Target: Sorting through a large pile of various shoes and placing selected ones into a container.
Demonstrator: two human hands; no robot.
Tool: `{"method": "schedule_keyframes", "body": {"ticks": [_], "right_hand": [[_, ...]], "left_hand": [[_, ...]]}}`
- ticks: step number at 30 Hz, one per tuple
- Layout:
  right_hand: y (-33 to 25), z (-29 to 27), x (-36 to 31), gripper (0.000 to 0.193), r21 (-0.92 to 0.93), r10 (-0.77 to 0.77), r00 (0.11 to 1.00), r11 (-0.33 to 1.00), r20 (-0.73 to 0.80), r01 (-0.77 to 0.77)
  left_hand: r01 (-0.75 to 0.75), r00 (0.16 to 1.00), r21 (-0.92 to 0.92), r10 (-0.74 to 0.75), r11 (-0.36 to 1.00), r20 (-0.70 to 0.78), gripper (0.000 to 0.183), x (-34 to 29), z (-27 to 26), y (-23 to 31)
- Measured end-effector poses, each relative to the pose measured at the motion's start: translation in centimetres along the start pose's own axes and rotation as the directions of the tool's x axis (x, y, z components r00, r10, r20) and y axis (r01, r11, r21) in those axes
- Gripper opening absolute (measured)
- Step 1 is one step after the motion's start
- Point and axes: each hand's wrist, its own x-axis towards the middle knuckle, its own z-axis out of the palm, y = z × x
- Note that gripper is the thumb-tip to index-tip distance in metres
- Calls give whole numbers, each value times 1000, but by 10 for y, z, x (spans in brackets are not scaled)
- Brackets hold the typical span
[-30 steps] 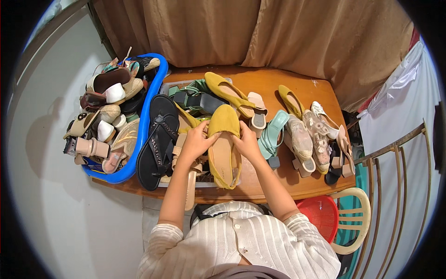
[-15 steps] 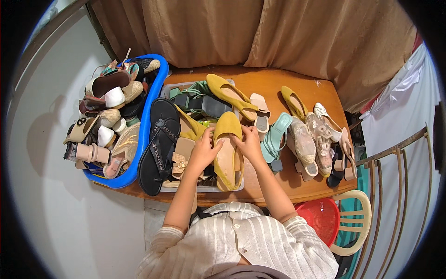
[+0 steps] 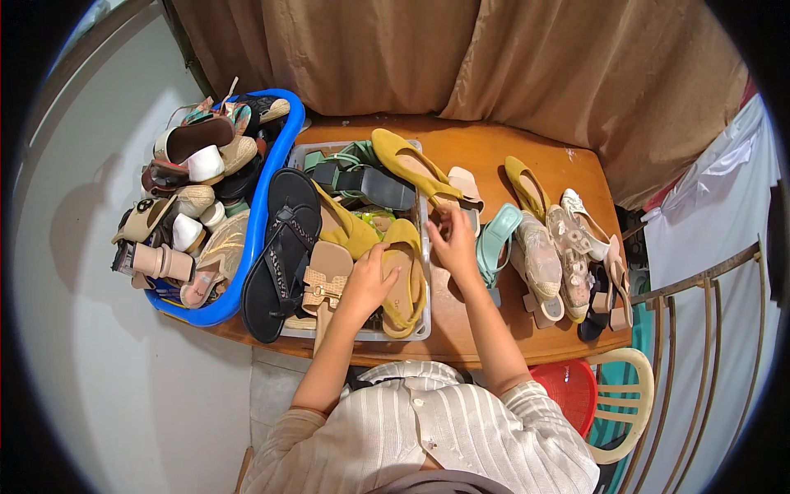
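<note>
A mustard-yellow slingback shoe (image 3: pixel 405 284) lies toe-away at the right side of a clear plastic bin (image 3: pixel 422 317). My left hand (image 3: pixel 368 284) grips its left edge, thumb over the insole. My right hand (image 3: pixel 457 247) is off that shoe, with fingers apart, close to the heel of another yellow slingback shoe (image 3: pixel 401 160) at the bin's far edge. A third yellow shoe (image 3: pixel 350 226) is partly hidden beside my left fingers. A beige sandal with a buckle (image 3: pixel 327 276) and a black thong sandal (image 3: pixel 290 247) lie to the left. Green strappy sandals (image 3: pixel 358 177) fill the far part.
A blue tub (image 3: pixel 257 247) heaped with mixed shoes stands at the left. On the wooden table (image 3: pixel 485 140), a mint sandal (image 3: pixel 495 239), a yellow shoe (image 3: pixel 527 185) and several pale shoes (image 3: pixel 539 259) lie at the right. A red basket (image 3: pixel 568 391) sits by a cream chair (image 3: pixel 638 395).
The yellow slingback shoe that both hands held has come down into the bin, nearer me. My right hand has left it and moved slightly right and away from me.
</note>
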Motion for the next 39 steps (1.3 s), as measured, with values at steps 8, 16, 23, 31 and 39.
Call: {"method": "schedule_keyframes", "body": {"ticks": [8,16,23,31,39], "right_hand": [[37,20,60,48,-416,-185,982,891,31,181],[47,30,78,28,-302,35,998,953,45,-20],[-39,-11,27,16,-376,-528,849,782,21,497],[-63,-13,-75,13,-167,-650,716,700,253,695],[-66,-42,-29,49,180,-177,984,969,35,168]], "left_hand": [[-50,992,-49,44,998,-118,35,-13,-2,16],[-66,980,-53,55,996,-193,23,-11,-9,23],[46,980,-631,-156,775,-120,37,-10,1,19],[-38,896,-819,-343,572,-281,55,1,25,32],[-12,939,-781,-263,625,-224,42,-2,19,61]]}}
